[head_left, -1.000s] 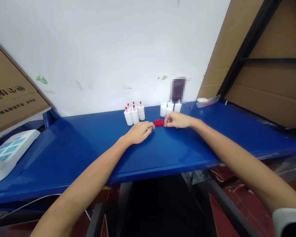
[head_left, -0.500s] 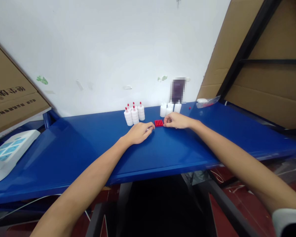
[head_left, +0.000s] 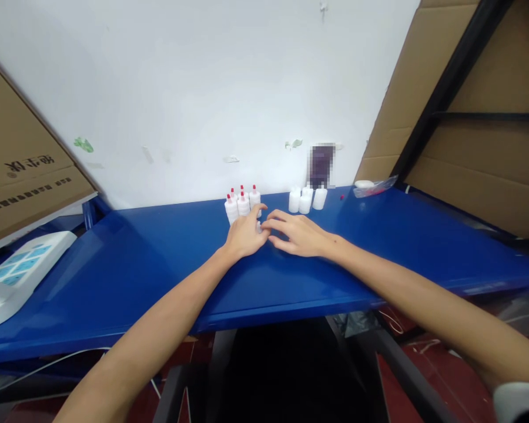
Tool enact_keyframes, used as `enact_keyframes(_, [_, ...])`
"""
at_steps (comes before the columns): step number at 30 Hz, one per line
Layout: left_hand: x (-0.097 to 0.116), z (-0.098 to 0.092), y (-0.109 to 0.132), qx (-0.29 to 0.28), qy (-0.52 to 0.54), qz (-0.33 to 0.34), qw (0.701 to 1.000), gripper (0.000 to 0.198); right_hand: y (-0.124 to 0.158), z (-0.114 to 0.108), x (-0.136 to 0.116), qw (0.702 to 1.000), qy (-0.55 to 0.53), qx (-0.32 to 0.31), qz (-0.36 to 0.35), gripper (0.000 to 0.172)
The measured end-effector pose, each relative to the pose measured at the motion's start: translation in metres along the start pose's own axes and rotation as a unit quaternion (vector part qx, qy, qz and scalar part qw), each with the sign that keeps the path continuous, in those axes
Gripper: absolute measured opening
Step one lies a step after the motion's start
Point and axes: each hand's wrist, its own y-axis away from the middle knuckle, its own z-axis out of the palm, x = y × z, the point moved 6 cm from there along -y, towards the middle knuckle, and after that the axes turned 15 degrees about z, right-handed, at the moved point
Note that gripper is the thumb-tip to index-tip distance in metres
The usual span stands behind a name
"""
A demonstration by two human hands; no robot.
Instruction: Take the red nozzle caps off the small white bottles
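Note:
My left hand is above the blue table, partly curled, with a small whitish piece between thumb and fingers. From the right, my right hand brings its bent fingertips up against that piece; whatever they pinch is too small or hidden to make out. Just behind my left hand stand several white bottles with red-tipped nozzles, upright and close together, their lower parts partly covered by the hand. Beyond my right hand is a group of white bottles without red tips. The cluster of small red pieces is hidden behind my right hand.
The blue table runs along a white wall. A single small red piece and a clear plastic bag lie at the back right. On the left are a white device with blue panels and a cardboard box.
My right hand has left the cluster of red pieces and moved left to meet my left hand, covering the cluster. My left index finger has lifted. The view has shifted slightly.

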Motion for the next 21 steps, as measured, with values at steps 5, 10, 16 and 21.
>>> enact_keyframes(5, [0.0, -0.001, 0.0, 0.001, 0.023, -0.009, 1.0, 0.06, 0.001, 0.004, -0.003, 1.0, 0.022, -0.015, -0.014, 0.04])
enact_keyframes(10, [0.0, -0.002, 0.001, 0.012, 0.054, 0.003, 0.998, 0.069, 0.001, 0.007, -0.003, 0.999, 0.034, -0.021, -0.013, 0.046])
enact_keyframes(16, [0.006, -0.003, 0.0, 0.025, 0.111, 0.051, 0.992, 0.074, 0.003, 0.007, -0.004, 0.999, 0.024, -0.016, -0.013, 0.049])
enact_keyframes(21, [0.009, -0.006, 0.001, 0.051, 0.133, 0.094, 0.985, 0.066, 0.002, -0.008, 0.007, 0.997, -0.055, 0.047, 0.019, 0.047])
